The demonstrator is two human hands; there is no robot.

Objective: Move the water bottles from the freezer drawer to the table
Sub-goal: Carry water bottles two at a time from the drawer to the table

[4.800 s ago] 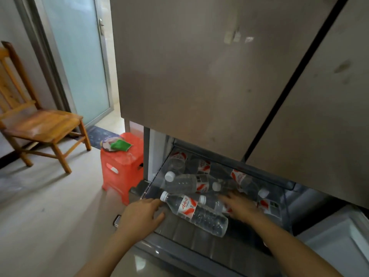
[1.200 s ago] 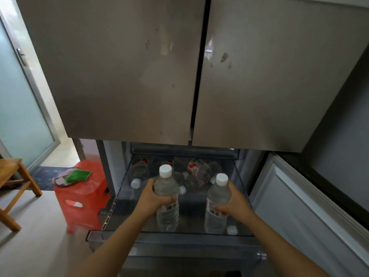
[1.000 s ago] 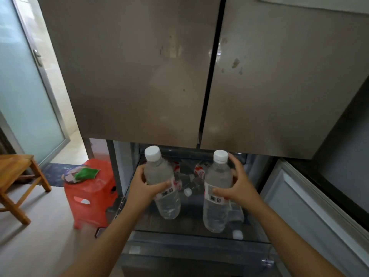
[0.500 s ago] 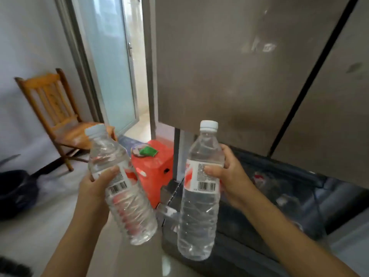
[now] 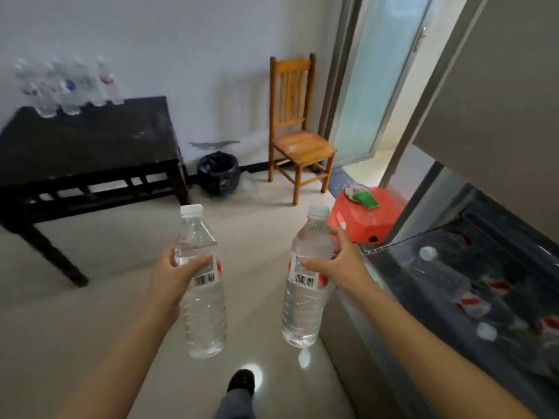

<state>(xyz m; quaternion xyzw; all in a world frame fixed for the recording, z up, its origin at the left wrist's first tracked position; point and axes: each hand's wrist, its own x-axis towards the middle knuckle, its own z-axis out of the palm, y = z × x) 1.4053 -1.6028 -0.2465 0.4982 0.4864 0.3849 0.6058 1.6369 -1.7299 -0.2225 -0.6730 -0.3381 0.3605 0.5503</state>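
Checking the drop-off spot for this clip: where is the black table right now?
In the head view the black table stands at upper left against the white wall, left of the bin, with bottles along its far edge.

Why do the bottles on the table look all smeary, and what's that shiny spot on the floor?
Head view: the bottles on the table are blurred, likely from camera motion; the two held bottles, left and right, look sharper. The bright spot is glare on the glossy floor.
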